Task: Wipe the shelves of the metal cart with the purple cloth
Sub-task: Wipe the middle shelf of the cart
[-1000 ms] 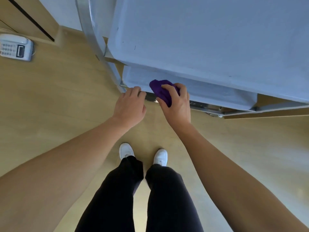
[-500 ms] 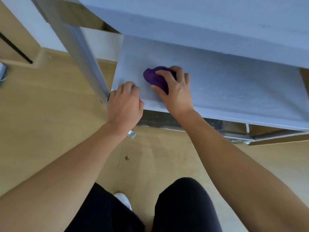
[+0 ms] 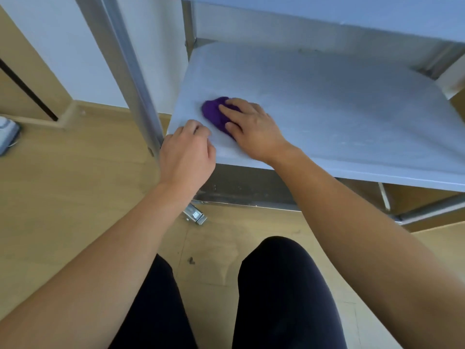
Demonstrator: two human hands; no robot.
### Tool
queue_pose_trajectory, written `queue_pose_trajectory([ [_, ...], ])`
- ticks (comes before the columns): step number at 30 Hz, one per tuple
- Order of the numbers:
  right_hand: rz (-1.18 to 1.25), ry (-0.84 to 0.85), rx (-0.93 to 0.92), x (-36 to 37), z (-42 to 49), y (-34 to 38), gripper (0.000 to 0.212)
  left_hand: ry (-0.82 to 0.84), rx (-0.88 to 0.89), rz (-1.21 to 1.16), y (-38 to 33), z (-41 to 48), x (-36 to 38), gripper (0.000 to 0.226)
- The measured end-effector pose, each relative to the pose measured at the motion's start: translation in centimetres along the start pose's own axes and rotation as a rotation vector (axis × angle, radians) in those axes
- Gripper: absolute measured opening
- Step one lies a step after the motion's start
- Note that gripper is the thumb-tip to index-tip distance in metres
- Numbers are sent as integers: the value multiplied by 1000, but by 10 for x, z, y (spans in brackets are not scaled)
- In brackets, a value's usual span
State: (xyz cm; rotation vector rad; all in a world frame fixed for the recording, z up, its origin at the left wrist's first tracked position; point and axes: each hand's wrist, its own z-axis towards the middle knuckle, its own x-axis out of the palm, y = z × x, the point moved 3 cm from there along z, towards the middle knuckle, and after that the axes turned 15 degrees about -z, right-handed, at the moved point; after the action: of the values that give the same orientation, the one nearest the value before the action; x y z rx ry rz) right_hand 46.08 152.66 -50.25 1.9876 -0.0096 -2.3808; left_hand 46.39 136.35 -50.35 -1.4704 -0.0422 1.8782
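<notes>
The metal cart's middle shelf point(image 3: 339, 109) fills the upper right, under the top shelf point(image 3: 327, 11). The bunched purple cloth point(image 3: 214, 114) lies on the middle shelf near its front left corner. My right hand point(image 3: 251, 129) covers the cloth and holds it against the shelf, fingers curved over it and thumb at its side. Part of the cloth is hidden under the palm. My left hand point(image 3: 187, 157) grips the shelf's front left corner, fingers curled over the edge beside the cart's upright post point(image 3: 130, 71).
Below the shelf runs a darker bottom frame point(image 3: 251, 190) with a metal caster bracket point(image 3: 195, 215) on the wooden floor. A white telephone point(image 3: 6, 133) lies on the floor at far left by the wall. My knees in black trousers are at the bottom.
The view has dropped lower, bringing the middle shelf into full sight. My right hand has slid the cloth from the shelf's front edge further in over the surface. My left hand stays at the corner.
</notes>
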Motion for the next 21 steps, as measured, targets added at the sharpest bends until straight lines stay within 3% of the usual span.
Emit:
queue_pose_trajectory([
  [5,-78,29,387,-1,-15,-53,44,17,-28,-60,-4,2,-2,30],
  [11,-15,-56,-5,1,-12,46,41,1,-27,-159,6,-7,-5,25],
  [13,37,-33,-3,-1,-10,30,41,1,-23,-179,9,-13,-6,29],
  [18,-80,33,317,1,-10,-3,47,-31,-54,-168,8,-22,-9,36],
  [21,-78,-46,129,2,-10,51,47,-34,-94,-201,8,-25,-11,37],
])
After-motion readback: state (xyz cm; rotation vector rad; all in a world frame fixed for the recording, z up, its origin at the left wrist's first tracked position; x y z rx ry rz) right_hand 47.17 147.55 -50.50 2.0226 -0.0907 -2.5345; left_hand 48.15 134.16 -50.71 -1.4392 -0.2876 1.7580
